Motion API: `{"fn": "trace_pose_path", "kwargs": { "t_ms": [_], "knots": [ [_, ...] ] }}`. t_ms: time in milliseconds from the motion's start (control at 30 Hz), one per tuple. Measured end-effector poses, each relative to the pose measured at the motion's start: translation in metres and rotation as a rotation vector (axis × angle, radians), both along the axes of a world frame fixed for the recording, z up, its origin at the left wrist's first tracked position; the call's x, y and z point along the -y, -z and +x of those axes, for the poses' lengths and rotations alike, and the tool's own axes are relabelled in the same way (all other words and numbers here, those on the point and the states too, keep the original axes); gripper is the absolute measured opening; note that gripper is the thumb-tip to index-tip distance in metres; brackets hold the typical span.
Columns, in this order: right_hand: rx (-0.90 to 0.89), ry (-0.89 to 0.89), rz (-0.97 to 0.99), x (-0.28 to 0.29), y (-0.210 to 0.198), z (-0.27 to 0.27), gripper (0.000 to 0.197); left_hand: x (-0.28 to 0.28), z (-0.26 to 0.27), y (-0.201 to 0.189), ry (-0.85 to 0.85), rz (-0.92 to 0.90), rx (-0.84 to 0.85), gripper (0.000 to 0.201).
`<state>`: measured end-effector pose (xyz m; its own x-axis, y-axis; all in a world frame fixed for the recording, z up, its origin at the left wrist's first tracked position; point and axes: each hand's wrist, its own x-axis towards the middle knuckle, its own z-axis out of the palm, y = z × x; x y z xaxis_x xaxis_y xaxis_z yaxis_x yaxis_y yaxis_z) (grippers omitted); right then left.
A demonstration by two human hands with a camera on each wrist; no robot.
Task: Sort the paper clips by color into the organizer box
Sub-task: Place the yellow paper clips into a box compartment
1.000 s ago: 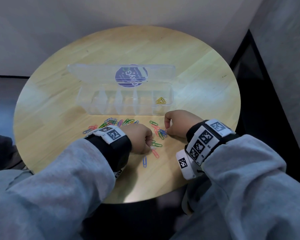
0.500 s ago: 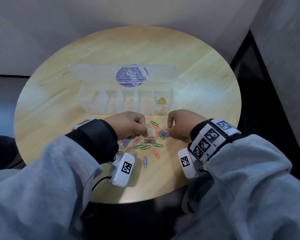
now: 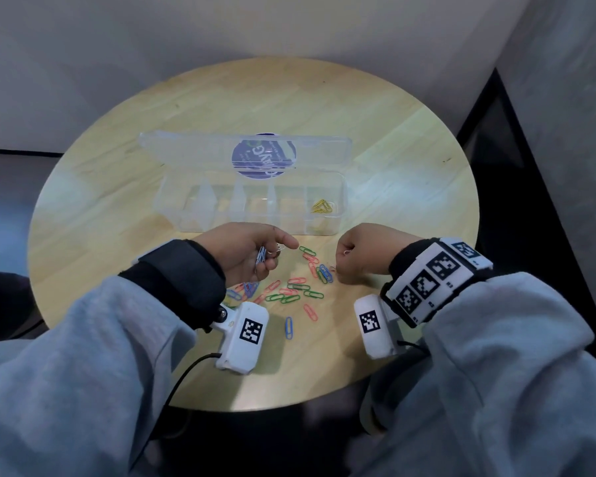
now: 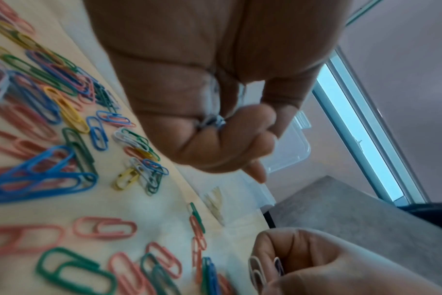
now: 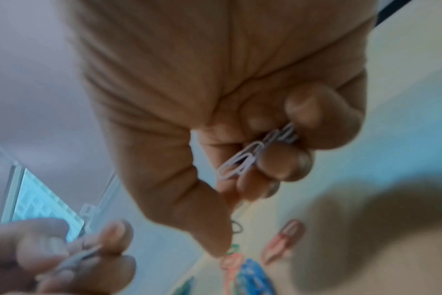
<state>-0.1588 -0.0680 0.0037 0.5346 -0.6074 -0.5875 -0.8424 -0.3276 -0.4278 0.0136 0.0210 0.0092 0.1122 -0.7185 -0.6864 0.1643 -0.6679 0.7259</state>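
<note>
Left hand [image 3: 245,251] and right hand [image 3: 365,251] each pinching white clips [image 5: 242,159].

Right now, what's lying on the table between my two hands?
In the head view, a green paper clip and a red clip lie on the table between the left hand and right hand.

One organizer box [image 3: 172,201] with five compartments, one round table [image 3: 393,160], two hands, and uncounted paper clips [image 3: 298,292].

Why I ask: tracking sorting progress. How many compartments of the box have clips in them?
1. The rightmost compartment holds yellow clips; the other compartments of the box look empty, though glare on the clear plastic may hide one.
</note>
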Motion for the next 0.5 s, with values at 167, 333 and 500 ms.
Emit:
{"fn": "trace_pose_path", "kwargs": {
  "t_ms": [167,333,500],
  "knots": [
    [0.242,0.072,0.216,0.000,-0.012,0.003,0.022,0.001,0.006,-0.008,-0.098,0.022,-0.059,0.027],
    [0.415,0.128,0.391,-0.004,-0.016,0.016,0.021,0.000,0.014,-0.014,-0.244,-0.013,-0.127,0.026],
    [0.571,0.250,0.557,-0.004,-0.024,0.025,0.030,-0.001,0.020,-0.024,-0.362,-0.143,-0.198,0.037]
  ]
}}
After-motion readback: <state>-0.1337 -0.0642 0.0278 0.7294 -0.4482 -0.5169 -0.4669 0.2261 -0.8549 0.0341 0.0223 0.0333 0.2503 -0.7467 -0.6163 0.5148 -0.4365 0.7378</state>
